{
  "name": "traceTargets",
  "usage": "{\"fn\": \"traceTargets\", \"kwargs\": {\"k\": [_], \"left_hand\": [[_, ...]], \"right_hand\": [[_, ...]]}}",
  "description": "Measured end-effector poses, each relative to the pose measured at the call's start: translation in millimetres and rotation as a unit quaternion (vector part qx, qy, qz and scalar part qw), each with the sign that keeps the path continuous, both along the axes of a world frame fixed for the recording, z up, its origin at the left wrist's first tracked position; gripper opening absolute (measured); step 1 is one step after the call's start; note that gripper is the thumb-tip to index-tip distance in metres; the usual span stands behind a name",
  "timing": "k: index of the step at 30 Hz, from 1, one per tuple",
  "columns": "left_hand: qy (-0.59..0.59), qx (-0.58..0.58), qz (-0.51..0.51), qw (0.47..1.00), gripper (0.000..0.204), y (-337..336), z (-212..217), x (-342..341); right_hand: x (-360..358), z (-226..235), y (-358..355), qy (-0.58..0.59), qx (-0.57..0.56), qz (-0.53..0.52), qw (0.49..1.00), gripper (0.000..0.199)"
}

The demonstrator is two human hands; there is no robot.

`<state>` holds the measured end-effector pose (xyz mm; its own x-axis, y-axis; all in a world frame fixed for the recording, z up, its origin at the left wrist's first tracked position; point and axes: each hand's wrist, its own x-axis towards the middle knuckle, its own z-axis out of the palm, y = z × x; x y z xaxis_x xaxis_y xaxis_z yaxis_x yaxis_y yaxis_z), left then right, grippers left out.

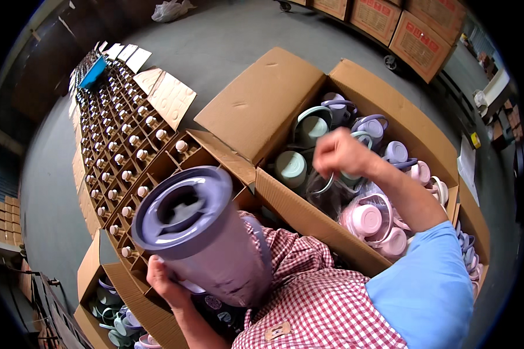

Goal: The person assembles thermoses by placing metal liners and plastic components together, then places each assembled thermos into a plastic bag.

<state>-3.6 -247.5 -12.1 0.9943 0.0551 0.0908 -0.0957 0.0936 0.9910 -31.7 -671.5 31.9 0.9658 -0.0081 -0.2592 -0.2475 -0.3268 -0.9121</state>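
Note:
My left hand (167, 285) is wrapped round the side of a large purple plastic jug (221, 262), tilted up in front of my chest. A darker purple rim piece surrounds the dark round opening at its top, and something greyish shows inside. My right hand (344, 154) is closed above an open cardboard box (314, 224) on the right. A thin pale loop shows just under its fingers, but I cannot make out whether they hold it. Round lids with loop handles fill that box, including a mint lid (291, 167), a purple lid (396, 151) and a pink lid (367, 220).
Left of the box runs a long divided carton grid (157, 166) with many capped bottles; a blue tray (93, 72) lies on its far end. Another box of lids (119, 323) stands at lower left. Stacked cartons (422, 43) sit on a wheeled cart behind.

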Motion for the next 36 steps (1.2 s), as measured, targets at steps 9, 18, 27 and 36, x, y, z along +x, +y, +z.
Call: {"fn": "traceTargets", "kwargs": {"k": [9,18,27,36], "left_hand": [[0.009,-0.063,0.025,0.998,0.043,67.0,-40.1,-2.4],[-0.008,-0.008,0.090,0.996,0.050,98.1,-56.6,-20.0],[0.027,0.186,0.164,0.968,0.055,113.9,-55.7,-39.8],[0.049,0.062,0.177,0.981,0.048,142.7,-67.2,-43.6]], "right_hand": [[-22.6,-178.9,-28.1,-0.049,-0.508,0.086,0.856,0.037],[-6.6,-223.7,-29.9,0.183,-0.583,0.144,0.778,0.016],[47.9,-1.8,20.6,0.126,0.154,0.052,0.979,0.019],[-18.2,-118.1,3.8,0.216,-0.510,0.128,0.823,0.044]]}}
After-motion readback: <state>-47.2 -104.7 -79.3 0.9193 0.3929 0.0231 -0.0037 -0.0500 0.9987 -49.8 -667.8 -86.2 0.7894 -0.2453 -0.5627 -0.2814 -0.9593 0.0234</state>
